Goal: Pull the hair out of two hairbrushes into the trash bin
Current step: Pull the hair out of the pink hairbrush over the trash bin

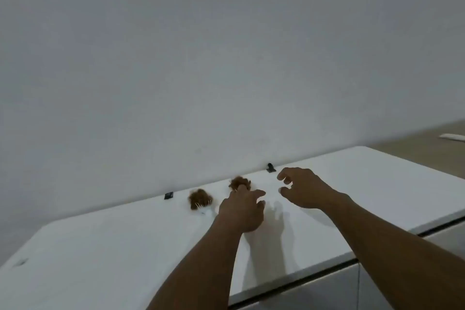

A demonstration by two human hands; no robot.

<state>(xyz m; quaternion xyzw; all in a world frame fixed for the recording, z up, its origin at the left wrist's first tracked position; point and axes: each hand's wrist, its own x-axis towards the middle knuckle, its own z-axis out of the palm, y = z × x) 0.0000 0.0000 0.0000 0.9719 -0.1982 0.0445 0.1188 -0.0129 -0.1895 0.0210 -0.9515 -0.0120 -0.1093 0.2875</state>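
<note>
Two white hairbrushes lie on a white counter (100,246) near the wall, each matted with brown hair. The left hairbrush (200,199) shows pale bristles under its hair clump. The right hairbrush (240,183) is mostly hidden behind my left hand (241,211), whose fingers reach over it; I cannot tell whether they touch it. My right hand (304,190) hovers just to the right with fingers spread and curled, holding nothing. No trash bin is in view.
Two small black clips (168,195) (270,167) sit at the counter's back edge against the grey wall. The counter's front edge and cabinet fronts (327,292) run below my arms. A white object (453,137) lies on the floor at far right.
</note>
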